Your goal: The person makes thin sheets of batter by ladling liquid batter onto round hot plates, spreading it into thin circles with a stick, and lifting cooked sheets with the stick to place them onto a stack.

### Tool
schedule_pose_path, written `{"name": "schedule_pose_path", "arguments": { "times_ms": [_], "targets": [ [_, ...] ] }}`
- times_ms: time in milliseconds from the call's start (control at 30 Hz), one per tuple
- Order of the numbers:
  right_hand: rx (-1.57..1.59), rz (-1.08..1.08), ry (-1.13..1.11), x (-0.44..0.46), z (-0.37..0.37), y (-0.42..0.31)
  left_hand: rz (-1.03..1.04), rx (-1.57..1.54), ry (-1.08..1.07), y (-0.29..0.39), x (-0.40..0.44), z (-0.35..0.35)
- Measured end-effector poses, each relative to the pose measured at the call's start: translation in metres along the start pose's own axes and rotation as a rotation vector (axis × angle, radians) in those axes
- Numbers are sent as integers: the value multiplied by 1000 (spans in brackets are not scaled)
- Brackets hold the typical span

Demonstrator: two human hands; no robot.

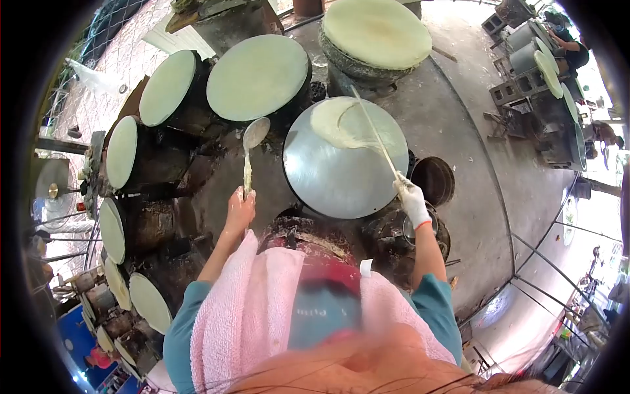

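Observation:
My bare left hand [241,210] is closed around the batter-smeared handle of a ladle [256,133], its bowl raised left of a round metal griddle [328,177]. Pale batter [338,125] lies across the far part of that griddle, thick and ridged in the middle and thinner toward the right. In a white glove, my right hand [414,203] grips a long thin stick [376,133] at its near end. The stick slants up and left over the batter; whether it touches the batter I cannot tell. The griddle's near half is bare shiny metal.
Several batter-covered griddles on drum stoves curve around the left, such as one large griddle [259,77]. Another [375,33] stands at the far side. A dark metal drum [433,180] is right of my griddle. Stoves, concrete blocks [518,87] and a person [574,52] are far right.

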State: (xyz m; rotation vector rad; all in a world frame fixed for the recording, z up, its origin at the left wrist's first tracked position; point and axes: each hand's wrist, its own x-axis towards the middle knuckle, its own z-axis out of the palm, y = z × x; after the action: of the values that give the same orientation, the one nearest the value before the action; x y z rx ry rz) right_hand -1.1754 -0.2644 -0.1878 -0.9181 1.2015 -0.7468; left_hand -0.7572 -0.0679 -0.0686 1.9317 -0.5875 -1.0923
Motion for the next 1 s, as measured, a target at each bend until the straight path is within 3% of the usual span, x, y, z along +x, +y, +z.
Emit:
{"name": "schedule_pose_path", "arguments": {
  "times_ms": [67,133,200,267,333,400,467,533,567,600,733,767,867,900,933,1000],
  "targets": [
    [-331,263,-147,-16,21,-50,-34,6,7,6,-4,0],
    [-350,407,-310,-30,34,-55,-55,60,25,4,-11,-1],
    [-243,392,-355,-30,30,-13,-29,109,70,-13,-11,-5],
    [-396,423,-351,-39,29,-62,35,193,111,-20,-12,-8],
    [-248,40,-280,3,0,-24,135,309,143,-20,-8,-10],
    [-331,77,-164,27,-1,-38,52,236,110,-30,10,-11],
    [-390,122,-357,40,8,-30,95,294,107,-21,23,-4],
    [-607,407,-462,-6,32,-91,308,496,132,-28,48,1],
    [-497,391,-467,-8,21,-60,414,593,143,-31,59,4],
    [-608,388,-463,-21,19,-71,421,623,121,-28,68,9],
    [-267,-41,-258,5,-25,-24,450,841,51,-11,92,30],
    [-43,26,-164,15,-19,-22,460,916,37,-8,93,34],
    [-489,67,-335,38,-3,-24,432,1084,-30,2,86,37],
    [-496,132,-416,33,12,-29,438,1130,-41,-1,81,32],
    [-483,329,-456,8,31,-63,444,1176,-53,-6,74,24],
    [-579,386,-474,-16,36,-71,443,1235,-100,-13,51,9]
  ]
}}
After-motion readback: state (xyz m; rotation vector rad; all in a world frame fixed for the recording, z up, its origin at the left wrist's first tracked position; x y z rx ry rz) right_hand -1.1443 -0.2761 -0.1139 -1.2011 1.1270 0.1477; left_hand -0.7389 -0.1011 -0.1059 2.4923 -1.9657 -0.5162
